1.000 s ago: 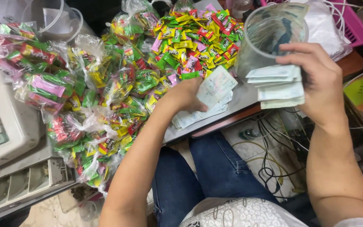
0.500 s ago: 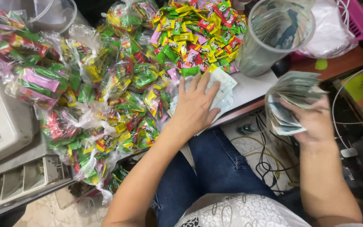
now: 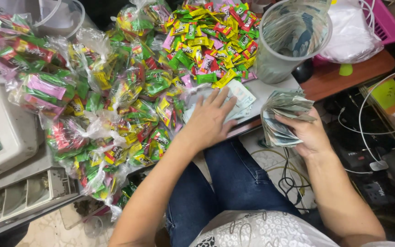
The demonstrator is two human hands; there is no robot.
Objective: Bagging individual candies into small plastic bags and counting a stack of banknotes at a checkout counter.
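Observation:
My left hand [image 3: 208, 120] lies flat, fingers spread, pressing on a small stack of banknotes [image 3: 240, 96] at the near edge of the table. Beside the table edge, over my lap, my right hand [image 3: 305, 131] grips a thick curled wad of banknotes [image 3: 281, 114]. A clear plastic jug [image 3: 289, 41] with more banknotes inside stands on the table just behind the wad.
Many clear bags of wrapped candies [image 3: 115, 105] cover the table's left and middle, with a loose candy pile [image 3: 211, 41] at the back. A cash register [image 3: 1, 137] with an open drawer [image 3: 19, 196] sits at left. A pink basket [image 3: 382, 23] and cables [image 3: 366, 132] lie at right.
My right hand has drawn the wad of notes back from above the table toward my lap. My left hand has put notes down and flattened onto the stack.

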